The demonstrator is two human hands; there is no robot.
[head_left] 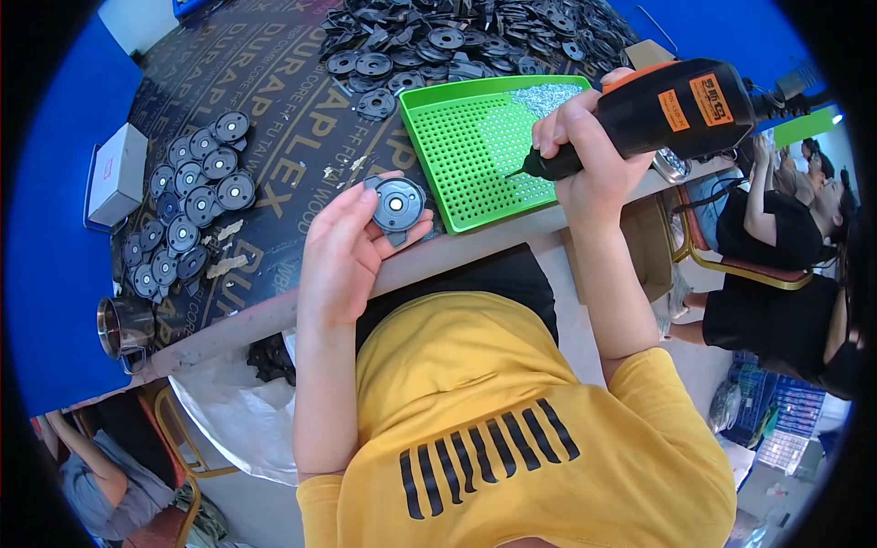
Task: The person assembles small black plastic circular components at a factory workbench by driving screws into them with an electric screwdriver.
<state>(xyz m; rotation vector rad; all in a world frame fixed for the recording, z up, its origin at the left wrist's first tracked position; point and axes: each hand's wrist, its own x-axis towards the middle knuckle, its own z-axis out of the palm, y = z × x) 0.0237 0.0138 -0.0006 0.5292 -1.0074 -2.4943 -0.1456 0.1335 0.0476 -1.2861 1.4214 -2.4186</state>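
Yellow shirt (493, 384) nearest, a screwdriver (662, 111) points left, its long axis slanting.

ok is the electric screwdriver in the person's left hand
No, the right hand grips the electric screwdriver, while the left hand holds a round dark part.

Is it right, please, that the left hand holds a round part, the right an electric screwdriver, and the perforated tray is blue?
Not quite: the head view shows a green perforated tray, not blue. The left hand does hold a round part, the right hand an electric screwdriver.
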